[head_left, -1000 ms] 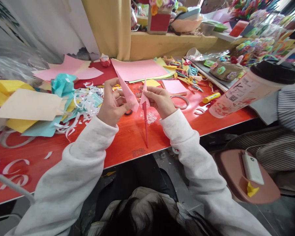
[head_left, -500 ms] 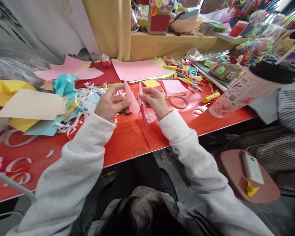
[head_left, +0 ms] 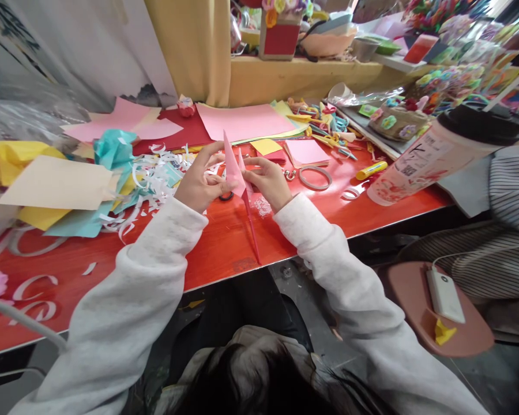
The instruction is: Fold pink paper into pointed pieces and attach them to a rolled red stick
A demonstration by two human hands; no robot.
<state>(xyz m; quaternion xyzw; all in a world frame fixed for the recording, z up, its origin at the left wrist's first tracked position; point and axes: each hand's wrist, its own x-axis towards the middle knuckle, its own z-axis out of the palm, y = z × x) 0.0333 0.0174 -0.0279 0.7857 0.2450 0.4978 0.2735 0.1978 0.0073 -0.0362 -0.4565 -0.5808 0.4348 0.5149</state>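
My left hand (head_left: 202, 180) is closed on a folded piece of pink paper (head_left: 233, 170), thumb on its near face. This paper stands upright, its pointed tip up. Just right of it, my right hand (head_left: 268, 180) pinches a second pink paper piece (head_left: 243, 158), mostly hidden behind the first. A thin red pointed stem (head_left: 252, 235) slants down from between the two pieces toward the table edge. Partly covered by the left fingers, the black handle of what looks like scissors (head_left: 226, 196) lies on the table.
White paper shreds (head_left: 155, 180) and coloured sheets (head_left: 56, 183) cover the left of the red table (head_left: 216, 253). Pink square sheets (head_left: 307, 153), a tape ring (head_left: 315, 178), a yellow glue stick (head_left: 371, 170) and a lidded drink cup (head_left: 436, 158) stand or lie at right. A power bank (head_left: 445, 295) rests on a stool.
My hands have come closer together. The left paper piece has moved right and now covers most of the right one and the stem's top.
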